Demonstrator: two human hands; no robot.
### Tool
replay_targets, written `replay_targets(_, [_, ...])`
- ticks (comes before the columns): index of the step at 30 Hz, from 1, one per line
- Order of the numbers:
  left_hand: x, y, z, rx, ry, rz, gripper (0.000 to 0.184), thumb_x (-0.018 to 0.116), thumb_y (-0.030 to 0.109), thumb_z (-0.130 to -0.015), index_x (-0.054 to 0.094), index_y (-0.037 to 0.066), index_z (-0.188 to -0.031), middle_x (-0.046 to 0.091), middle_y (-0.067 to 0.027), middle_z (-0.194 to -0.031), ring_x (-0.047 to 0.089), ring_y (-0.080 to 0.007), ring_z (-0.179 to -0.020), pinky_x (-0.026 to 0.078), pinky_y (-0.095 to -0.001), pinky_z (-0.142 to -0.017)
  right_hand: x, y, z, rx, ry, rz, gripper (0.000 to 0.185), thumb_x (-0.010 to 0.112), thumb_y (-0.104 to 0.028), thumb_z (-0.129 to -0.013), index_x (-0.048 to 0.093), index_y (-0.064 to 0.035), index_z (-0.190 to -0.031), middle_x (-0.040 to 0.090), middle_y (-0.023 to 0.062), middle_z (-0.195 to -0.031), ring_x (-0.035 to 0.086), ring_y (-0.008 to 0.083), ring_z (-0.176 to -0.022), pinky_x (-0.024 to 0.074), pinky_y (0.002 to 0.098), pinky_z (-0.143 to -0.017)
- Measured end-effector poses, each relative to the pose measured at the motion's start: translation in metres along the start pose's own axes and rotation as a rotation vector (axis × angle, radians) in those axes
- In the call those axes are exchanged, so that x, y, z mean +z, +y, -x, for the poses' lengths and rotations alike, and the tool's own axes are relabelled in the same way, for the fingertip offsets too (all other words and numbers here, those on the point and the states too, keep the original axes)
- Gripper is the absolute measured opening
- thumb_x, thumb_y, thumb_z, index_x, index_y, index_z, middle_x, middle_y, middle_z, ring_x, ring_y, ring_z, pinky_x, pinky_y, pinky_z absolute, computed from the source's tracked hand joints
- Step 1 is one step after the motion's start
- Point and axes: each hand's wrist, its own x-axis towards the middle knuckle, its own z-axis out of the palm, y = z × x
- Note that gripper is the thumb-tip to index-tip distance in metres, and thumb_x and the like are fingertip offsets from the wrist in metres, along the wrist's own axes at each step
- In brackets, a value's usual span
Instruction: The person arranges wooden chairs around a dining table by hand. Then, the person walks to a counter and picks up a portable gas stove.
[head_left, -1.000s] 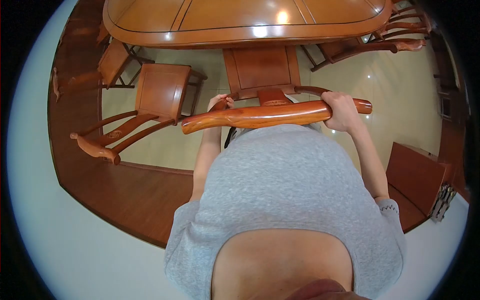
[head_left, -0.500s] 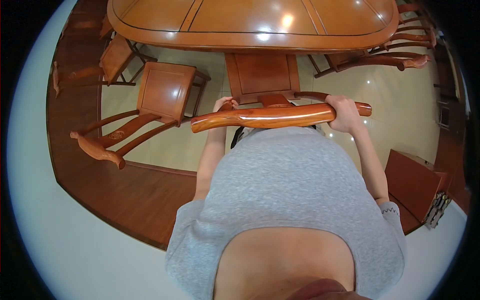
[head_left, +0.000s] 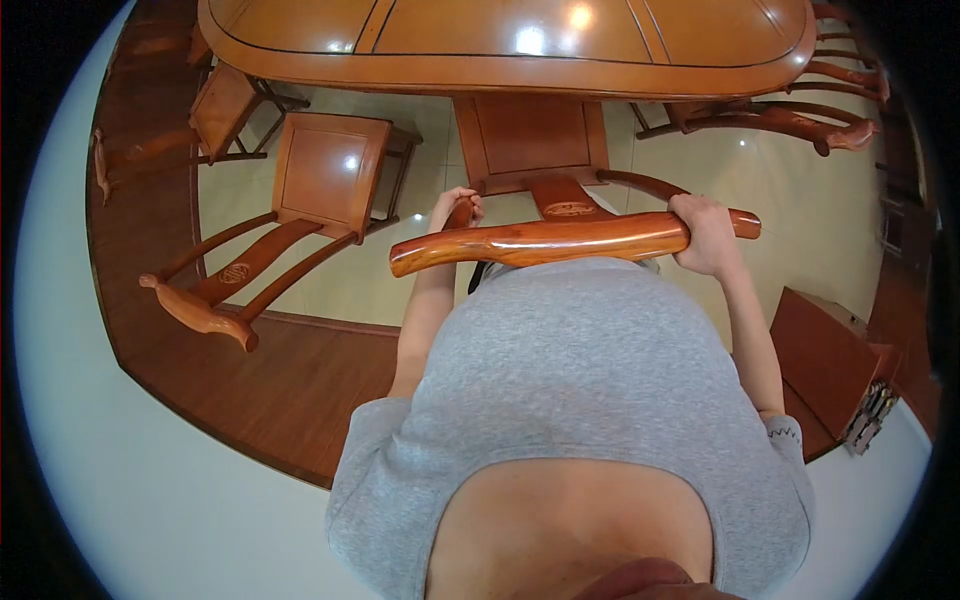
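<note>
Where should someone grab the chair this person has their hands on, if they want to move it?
Probably the top rail, near its right end, coming from behind the chair: this long, rounded bar faces the person, and the right hand fits around it there. The left hand could take the left back post, which looks slim enough to close around.

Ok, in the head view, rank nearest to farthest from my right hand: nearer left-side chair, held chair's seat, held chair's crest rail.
1. Held chair's crest rail: in the right hand.
2. Held chair's seat: ahead, to the hand's left.
3. Nearer left-side chair: much farther left.
</note>
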Motion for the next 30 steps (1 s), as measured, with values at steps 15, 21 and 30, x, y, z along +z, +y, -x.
replay_targets(15, [-0.01,0.005,-0.009,0.021,-0.086,-0.016,0.012,0.059,0.013,-0.087,0.053,0.004,-0.082,0.058,-0.0086,-0.076,0.06,-0.0167,-0.071,0.053,-0.0257,-0.062,0.001,0.008,-0.011,-0.029,-0.017,0.032,0.026,0.064,-0.008,-0.057,0.05,-0.0067,-0.079,0.057,0.0139,-0.073,0.054,0.0375,-0.072,0.0419,0.044,-0.067])
replay_targets(21, [-0.02,0.011,-0.022,-0.091,-0.11,0.054,0.012,0.053,0.013,-0.088,0.051,0.004,-0.08,0.059,-0.0082,-0.075,0.06,-0.0175,-0.069,0.054,-0.0278,-0.063,0.01,0.018,-0.007,-0.075,0.043,0.058,0.027,0.066,-0.011,-0.055,0.051,-0.0074,-0.077,0.058,0.013,-0.071,0.057,0.0365,-0.071,0.0445,0.0436,-0.065])
replay_targets(30, [-0.018,0.028,-0.037,-0.221,-0.191,-0.154,0.02,0.052,0.02,-0.088,0.055,0.008,-0.073,0.064,-0.0093,-0.069,0.063,-0.019,-0.063,0.053,-0.0306,-0.063,0.011,0.015,-0.004,-0.071,0.1,0.048,0.025,0.067,-0.016,-0.059,0.056,-0.0066,-0.08,0.061,0.0162,-0.075,0.059,0.0394,-0.076,0.0461,0.0459,-0.066])
